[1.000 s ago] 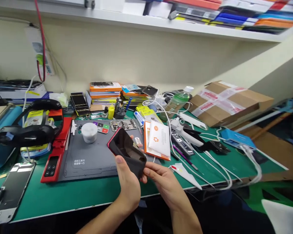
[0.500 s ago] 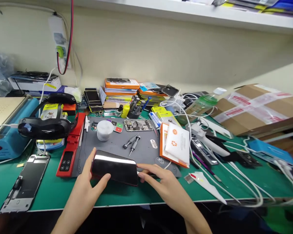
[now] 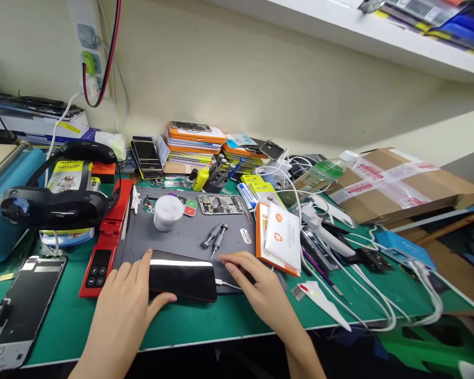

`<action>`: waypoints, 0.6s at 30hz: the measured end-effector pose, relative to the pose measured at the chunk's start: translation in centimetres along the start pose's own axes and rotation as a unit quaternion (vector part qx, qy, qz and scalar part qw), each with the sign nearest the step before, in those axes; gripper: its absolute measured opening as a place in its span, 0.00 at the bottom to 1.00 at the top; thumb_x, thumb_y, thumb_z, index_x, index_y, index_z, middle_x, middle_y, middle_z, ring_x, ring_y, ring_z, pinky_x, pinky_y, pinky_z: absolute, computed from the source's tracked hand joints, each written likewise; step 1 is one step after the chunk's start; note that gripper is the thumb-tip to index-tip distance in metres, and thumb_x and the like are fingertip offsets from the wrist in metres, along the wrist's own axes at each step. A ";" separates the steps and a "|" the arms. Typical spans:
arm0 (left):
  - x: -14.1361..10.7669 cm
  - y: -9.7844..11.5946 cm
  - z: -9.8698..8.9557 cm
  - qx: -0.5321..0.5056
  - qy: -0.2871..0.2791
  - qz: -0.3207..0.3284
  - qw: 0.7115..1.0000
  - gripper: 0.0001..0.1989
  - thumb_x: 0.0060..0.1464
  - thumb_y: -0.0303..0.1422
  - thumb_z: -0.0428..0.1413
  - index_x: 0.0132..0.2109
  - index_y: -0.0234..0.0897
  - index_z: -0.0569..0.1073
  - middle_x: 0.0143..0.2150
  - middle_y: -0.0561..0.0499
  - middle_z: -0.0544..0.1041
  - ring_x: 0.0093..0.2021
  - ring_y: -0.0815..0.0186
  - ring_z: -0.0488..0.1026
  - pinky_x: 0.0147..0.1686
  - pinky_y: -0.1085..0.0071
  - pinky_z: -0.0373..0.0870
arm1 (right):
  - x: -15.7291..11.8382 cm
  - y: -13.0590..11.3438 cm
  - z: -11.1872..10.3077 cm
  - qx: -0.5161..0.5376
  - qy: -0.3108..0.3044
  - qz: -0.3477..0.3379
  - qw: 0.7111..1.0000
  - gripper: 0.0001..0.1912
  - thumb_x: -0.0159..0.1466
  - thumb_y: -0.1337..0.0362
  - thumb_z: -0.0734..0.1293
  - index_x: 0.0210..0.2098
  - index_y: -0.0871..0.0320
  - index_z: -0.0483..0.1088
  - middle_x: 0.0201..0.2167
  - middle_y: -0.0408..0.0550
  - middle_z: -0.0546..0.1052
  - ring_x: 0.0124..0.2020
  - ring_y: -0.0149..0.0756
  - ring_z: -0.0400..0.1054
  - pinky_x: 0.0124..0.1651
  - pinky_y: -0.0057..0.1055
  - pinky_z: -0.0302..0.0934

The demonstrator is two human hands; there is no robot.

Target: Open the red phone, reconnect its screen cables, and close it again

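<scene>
A black phone (image 3: 183, 278) with a glossy dark screen lies at the front edge of the grey mat (image 3: 237, 250). My left hand (image 3: 128, 295) grips its left end, with the thumb along the lower edge. From the phone's right end runs a white cable (image 3: 226, 284), its plug at the phone. My right hand (image 3: 256, 287) hovers just right of the phone, above the cable, thumb and forefinger apart, holding nothing. Two small screwdrivers (image 3: 216, 235), a white round tub (image 3: 168, 213) and an opened phone body (image 3: 221, 204) are on the mat behind.
A red device (image 3: 102, 252) and a black headset (image 3: 59, 208) stand at the left, beside a detached screen (image 3: 26, 305). Orange and white packets (image 3: 283, 234), cables and a cardboard box (image 3: 398, 184) occupy the right. Stacked boxes (image 3: 195, 145) are at the back.
My right hand has let go of the cable plug at the phone's end and its fingers have lifted off. My left hand has turned over the phone's left end. The view has tilted.
</scene>
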State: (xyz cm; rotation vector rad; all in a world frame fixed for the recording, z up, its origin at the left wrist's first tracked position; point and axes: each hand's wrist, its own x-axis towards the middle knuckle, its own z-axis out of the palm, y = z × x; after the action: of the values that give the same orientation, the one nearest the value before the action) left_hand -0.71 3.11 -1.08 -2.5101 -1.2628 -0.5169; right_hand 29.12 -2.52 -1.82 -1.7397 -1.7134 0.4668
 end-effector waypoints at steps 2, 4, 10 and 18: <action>0.2 0.0 0.0 0.014 0.000 0.011 1.000 0.41 0.73 0.58 0.45 0.64 0.19 0.75 0.34 0.44 0.76 0.34 0.55 0.75 0.37 0.60 0.71 | 1.0 0.1 -0.1 -0.037 -0.001 -0.008 0.999 0.20 0.79 0.58 0.61 0.66 0.51 0.73 0.52 0.53 0.80 0.40 0.36 0.77 0.43 0.34 0.76; 0.2 -0.1 0.1 0.013 -0.005 0.019 1.000 0.42 0.70 0.59 0.50 0.63 0.18 0.76 0.34 0.44 0.76 0.34 0.54 0.75 0.37 0.59 0.71 | 2.2 0.1 -0.3 -0.081 -0.016 -0.032 0.996 0.25 0.78 0.60 0.61 0.73 0.48 0.67 0.61 0.56 0.76 0.45 0.39 0.78 0.44 0.36 0.77; 0.0 -0.5 0.7 0.005 -0.037 0.012 0.999 0.52 0.56 0.63 0.66 0.70 0.22 0.71 0.35 0.46 0.78 0.37 0.54 0.76 0.40 0.59 0.71 | 5.7 0.9 -0.9 -0.199 -0.075 -0.133 0.968 0.22 0.75 0.65 0.60 0.63 0.46 0.76 0.64 0.49 0.78 0.57 0.48 0.75 0.62 0.50 0.71; 0.7 -0.9 0.6 -0.047 -0.097 -0.001 0.994 0.50 0.51 0.56 0.73 0.69 0.23 0.74 0.39 0.41 0.83 0.40 0.49 0.80 0.43 0.57 0.74 | 6.3 2.4 -1.7 -0.321 0.014 -0.110 0.941 0.22 0.80 0.59 0.54 0.52 0.59 0.79 0.42 0.57 0.81 0.44 0.47 0.75 0.50 0.41 0.68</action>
State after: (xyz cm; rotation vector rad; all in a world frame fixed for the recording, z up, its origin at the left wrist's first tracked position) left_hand -0.90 4.35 -1.21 -2.6931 -1.3373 -0.3474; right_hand 32.58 3.43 -1.01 -1.9203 -2.1623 -0.2528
